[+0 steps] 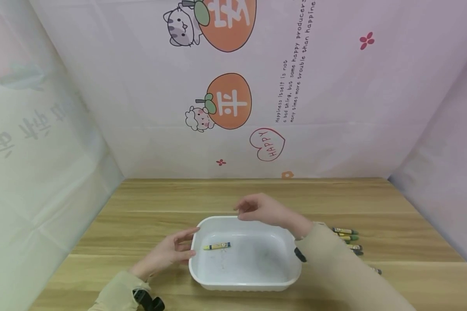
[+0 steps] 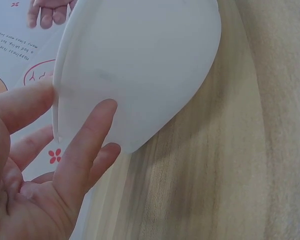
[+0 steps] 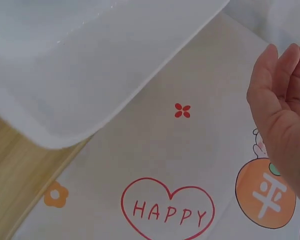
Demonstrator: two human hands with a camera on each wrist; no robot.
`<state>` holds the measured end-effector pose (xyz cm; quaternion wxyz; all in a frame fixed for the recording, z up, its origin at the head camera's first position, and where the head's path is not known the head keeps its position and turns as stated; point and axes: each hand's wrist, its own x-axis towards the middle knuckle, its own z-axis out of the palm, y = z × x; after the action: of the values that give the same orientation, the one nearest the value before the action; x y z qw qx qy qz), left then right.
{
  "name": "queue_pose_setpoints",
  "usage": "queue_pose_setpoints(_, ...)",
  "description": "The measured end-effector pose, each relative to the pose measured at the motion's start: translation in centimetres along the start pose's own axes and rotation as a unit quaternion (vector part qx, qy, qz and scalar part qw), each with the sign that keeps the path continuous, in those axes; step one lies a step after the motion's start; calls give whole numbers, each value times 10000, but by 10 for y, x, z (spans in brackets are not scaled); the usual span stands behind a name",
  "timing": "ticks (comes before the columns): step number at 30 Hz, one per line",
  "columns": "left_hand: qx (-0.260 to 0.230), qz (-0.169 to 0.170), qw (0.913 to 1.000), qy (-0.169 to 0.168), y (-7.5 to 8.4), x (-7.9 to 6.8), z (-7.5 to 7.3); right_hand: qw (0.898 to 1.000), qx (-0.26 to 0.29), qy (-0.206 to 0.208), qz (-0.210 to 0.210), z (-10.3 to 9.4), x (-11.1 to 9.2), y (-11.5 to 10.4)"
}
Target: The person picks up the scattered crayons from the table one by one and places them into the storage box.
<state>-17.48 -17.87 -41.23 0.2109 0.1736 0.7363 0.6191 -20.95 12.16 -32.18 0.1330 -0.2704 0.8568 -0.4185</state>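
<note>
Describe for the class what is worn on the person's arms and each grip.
The left sleeve and right sleeve are plain beige. A black attachment shows at the left sleeve's end, another black attachment at the right's. The left grip and right grip are ungloved.

Wood-grain table [image 1: 151,220], white tub [image 1: 257,263], crayons [image 1: 348,237] at right

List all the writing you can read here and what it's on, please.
"Happiness itself is not a bad thing, but some happy producers many times more trouble than happine" (cut off): back sheet
"HAPPY": red heart
"平": lower orange fruit
Upper orange fruit: character cut off, unsure
Left sheet: characters too faint
Crayon in white tray, crayons at right: print too small
</note>
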Motion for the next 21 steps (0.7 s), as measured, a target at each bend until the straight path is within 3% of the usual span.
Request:
queue_pose_setpoints(5,0,3,10000,-26,0,0,0,9999,-52,-34,-111,-17,-22,11)
queue_pose_setpoints(11,-12,-3,10000,-15,0,1,1,9998,-87,88,-179,-38,-51,44)
queue_pose_setpoints(16,-37,-36,10000,-11,0,1,1,9985,-369,282,282,-55,-77,80)
queue_pose_setpoints(21,-47,-47,10000,-15,0,0,0,9958,-277,339,805,-74,-101,119)
